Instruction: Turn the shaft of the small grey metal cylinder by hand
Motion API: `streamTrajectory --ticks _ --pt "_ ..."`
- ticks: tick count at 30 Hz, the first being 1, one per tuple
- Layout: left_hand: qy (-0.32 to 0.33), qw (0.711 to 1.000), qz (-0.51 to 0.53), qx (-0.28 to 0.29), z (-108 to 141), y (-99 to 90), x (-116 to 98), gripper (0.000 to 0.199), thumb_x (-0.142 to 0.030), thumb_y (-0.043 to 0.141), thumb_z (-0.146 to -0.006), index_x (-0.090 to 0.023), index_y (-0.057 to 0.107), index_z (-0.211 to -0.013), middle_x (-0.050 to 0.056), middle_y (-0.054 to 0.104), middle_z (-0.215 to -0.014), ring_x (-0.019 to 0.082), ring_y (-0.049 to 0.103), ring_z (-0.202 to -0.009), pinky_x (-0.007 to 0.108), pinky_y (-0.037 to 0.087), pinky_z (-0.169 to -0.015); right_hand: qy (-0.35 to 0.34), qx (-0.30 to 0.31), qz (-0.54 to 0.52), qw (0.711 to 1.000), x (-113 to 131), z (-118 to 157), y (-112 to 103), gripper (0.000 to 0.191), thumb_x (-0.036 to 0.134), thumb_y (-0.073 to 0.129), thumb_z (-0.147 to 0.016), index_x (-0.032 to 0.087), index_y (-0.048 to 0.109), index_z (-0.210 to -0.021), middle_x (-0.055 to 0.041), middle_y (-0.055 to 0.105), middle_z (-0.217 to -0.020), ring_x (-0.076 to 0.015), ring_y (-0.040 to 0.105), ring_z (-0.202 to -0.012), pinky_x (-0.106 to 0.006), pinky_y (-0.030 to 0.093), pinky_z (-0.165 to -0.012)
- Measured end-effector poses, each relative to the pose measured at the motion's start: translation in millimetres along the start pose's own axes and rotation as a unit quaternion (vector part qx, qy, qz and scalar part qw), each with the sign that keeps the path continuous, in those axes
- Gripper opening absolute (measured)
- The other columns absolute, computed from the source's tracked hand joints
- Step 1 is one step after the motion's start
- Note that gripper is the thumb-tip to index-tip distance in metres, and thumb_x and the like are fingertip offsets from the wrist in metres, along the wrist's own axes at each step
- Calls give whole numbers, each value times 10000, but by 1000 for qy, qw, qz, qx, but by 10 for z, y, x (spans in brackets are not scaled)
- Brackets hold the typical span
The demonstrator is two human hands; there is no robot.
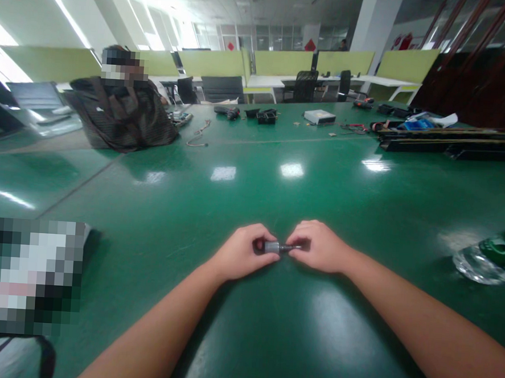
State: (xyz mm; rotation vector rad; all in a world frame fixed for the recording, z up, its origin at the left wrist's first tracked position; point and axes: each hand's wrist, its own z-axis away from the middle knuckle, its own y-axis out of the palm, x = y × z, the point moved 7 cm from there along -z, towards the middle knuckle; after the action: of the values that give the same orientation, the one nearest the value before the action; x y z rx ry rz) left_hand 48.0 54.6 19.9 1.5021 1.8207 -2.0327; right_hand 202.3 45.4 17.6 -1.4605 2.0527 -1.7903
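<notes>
A small grey-and-black cylindrical tool (272,247) lies level between the two hands, just above or on the green table (252,194); which, I cannot tell. The left hand (240,252) pinches its thick body between thumb and fingers. The right hand (323,248), fingers curled, pinches its thin end.

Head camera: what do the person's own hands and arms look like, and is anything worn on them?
The left hand and right hand are bare, with no gloves. The left forearm and right forearm show no sleeves, and no watch, bracelet or cable is visible. Small details are too blurred to tell.
</notes>
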Motion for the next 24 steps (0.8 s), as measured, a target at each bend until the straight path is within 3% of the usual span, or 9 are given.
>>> streamTrajectory --ticks 24 --pt "-3 1000 8 1 12 -5 -10 200 -302 744 -781 -175 676 -920 9 637 -820 142 581 -707 246 449 -635 36 35 -15 999 -107 46 -95 91 175 703 -736 198 731 -820 -14 707 -779 -157 622 -757 -290 457 -739"
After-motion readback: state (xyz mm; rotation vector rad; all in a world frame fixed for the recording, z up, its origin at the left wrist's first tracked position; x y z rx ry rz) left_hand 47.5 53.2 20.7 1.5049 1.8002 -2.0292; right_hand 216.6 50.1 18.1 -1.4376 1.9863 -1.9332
